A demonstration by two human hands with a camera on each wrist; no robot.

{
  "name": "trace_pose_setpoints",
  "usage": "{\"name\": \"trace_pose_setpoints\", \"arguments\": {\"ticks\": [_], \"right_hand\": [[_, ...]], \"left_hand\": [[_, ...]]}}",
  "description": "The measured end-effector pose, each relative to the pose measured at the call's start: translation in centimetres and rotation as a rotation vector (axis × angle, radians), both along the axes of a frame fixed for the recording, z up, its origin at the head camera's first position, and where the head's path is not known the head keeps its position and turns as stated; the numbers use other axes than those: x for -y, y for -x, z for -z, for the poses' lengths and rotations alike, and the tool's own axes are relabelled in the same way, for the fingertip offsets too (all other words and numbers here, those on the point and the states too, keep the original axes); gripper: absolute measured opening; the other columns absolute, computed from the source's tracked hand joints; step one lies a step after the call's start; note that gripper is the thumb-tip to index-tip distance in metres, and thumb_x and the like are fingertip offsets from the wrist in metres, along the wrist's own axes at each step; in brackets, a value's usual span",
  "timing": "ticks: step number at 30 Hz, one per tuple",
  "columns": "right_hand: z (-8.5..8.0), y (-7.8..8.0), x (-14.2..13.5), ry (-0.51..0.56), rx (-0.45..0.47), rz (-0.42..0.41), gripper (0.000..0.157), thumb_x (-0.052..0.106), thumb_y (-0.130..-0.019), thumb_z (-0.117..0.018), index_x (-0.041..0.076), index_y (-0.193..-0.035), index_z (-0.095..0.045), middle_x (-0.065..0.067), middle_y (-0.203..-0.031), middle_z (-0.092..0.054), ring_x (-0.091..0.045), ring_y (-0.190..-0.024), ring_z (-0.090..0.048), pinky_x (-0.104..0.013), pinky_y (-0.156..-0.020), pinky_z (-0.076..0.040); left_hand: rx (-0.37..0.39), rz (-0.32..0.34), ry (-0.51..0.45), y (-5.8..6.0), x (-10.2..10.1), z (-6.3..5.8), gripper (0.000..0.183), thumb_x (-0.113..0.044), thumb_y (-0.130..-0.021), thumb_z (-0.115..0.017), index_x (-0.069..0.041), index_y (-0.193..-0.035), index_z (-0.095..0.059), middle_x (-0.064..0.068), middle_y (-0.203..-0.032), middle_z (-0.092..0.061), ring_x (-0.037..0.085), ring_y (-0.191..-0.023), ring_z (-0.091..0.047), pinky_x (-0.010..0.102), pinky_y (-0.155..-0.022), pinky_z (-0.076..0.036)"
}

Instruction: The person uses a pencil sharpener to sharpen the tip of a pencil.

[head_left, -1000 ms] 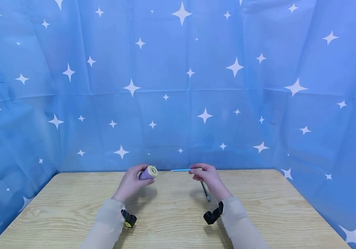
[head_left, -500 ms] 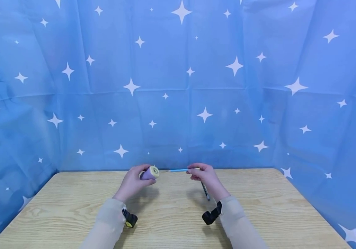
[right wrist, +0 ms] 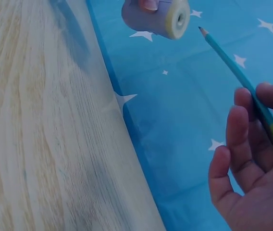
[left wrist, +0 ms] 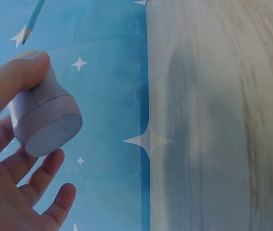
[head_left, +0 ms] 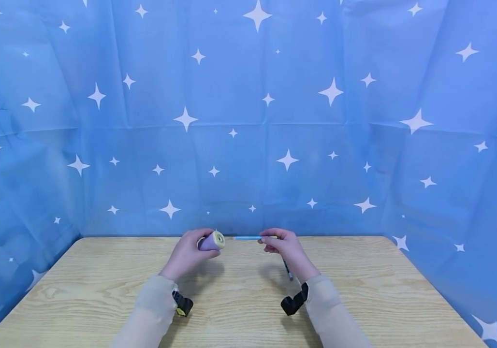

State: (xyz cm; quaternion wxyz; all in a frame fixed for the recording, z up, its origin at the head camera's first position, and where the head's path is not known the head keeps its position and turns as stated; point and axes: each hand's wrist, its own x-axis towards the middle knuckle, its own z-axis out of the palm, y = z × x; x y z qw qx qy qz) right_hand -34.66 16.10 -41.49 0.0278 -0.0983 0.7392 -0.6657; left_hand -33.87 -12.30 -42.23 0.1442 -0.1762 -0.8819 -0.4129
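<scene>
My left hand holds a small lilac pencil sharpener above the far part of the table, its cream end with a round hole facing right and toward me. In the left wrist view, thumb and fingers grip the sharpener from both sides. A blue pencil is pinched near its yellow-green end by my right hand, between thumb and index finger. In the right wrist view, the tip of this pencil points at the sharpener's holed end, a short gap apart.
A dark pencil lies on the wooden table below my right hand, partly hidden by it. Behind the table's far edge hangs a blue cloth with white stars. Black wrist cameras sit on both sleeves.
The sharpener has moved slightly right and the blue pencil slightly left, so the gap between them is narrower. Both hands keep their hold.
</scene>
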Motion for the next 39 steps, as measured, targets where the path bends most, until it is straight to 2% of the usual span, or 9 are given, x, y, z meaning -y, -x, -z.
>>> {"name": "trace_pose_setpoints", "arguments": {"ticks": [4, 13, 23, 29, 34, 39], "right_hand": [[-0.1, -0.1, 0.2, 0.004, -0.006, -0.003, 0.027, 0.017, -0.093, -0.064, 0.001, -0.115, -0.067, -0.011, -0.102, -0.068, -0.037, -0.091, -0.062, -0.05, -0.091, -0.047], [-0.1, -0.1, 0.7, -0.02, -0.018, 0.004, 0.025, 0.015, -0.095, -0.062, 0.002, -0.115, -0.068, -0.01, -0.102, -0.069, -0.034, -0.089, -0.063, -0.047, -0.089, -0.05], [0.1, -0.4, 0.6, -0.049, -0.041, 0.003, 0.027, 0.017, -0.095, -0.062, 0.0, -0.115, -0.067, -0.011, -0.103, -0.069, -0.038, -0.09, -0.061, -0.048, -0.089, -0.049], [-0.1, -0.4, 0.7, -0.078, -0.048, 0.002, 0.028, 0.018, -0.095, -0.062, -0.001, -0.115, -0.067, -0.01, -0.102, -0.069, -0.028, -0.084, -0.063, -0.041, -0.086, -0.052], [-0.1, -0.4, 0.8, -0.076, -0.056, 0.014, 0.029, 0.017, -0.095, -0.062, -0.003, -0.115, -0.066, -0.01, -0.1, -0.069, -0.035, -0.088, -0.062, -0.041, -0.086, -0.052], [0.0, -0.6, 0.9, -0.086, -0.056, 0.015, 0.026, 0.016, -0.094, -0.062, -0.001, -0.114, -0.068, -0.008, -0.099, -0.07, -0.034, -0.087, -0.063, -0.042, -0.086, -0.051]], "left_hand": [[-0.016, 0.012, -0.008, -0.1, -0.2, -0.3, 0.056, -0.024, -0.074, -0.085, -0.009, -0.124, -0.065, 0.003, -0.114, -0.065, 0.023, -0.104, -0.054, 0.046, -0.087, -0.046], [-0.043, 0.033, -0.013, -0.5, -0.7, -0.7, 0.052, -0.021, -0.071, -0.086, -0.011, -0.119, -0.068, 0.001, -0.112, -0.066, 0.022, -0.104, -0.054, 0.046, -0.087, -0.045], [-0.045, 0.041, 0.019, -0.9, -1.2, -0.6, 0.05, -0.022, -0.071, -0.086, -0.014, -0.117, -0.069, 0.001, -0.113, -0.065, 0.02, -0.104, -0.053, 0.044, -0.085, -0.046], [-0.02, 0.032, 0.029, -0.8, -1.3, -0.6, 0.051, -0.023, -0.071, -0.086, -0.016, -0.118, -0.069, 0.0, -0.114, -0.064, 0.019, -0.104, -0.053, 0.043, -0.085, -0.047], [-0.04, 0.029, 0.041, -0.9, -1.3, -0.6, 0.05, -0.024, -0.071, -0.086, -0.017, -0.118, -0.069, -0.001, -0.113, -0.064, 0.018, -0.103, -0.053, 0.042, -0.082, -0.047], [-0.051, 0.021, 0.067, -0.9, -1.3, -0.6, 0.049, -0.025, -0.071, -0.087, -0.019, -0.116, -0.069, -0.003, -0.111, -0.064, 0.017, -0.103, -0.052, 0.04, -0.08, -0.046]]}}
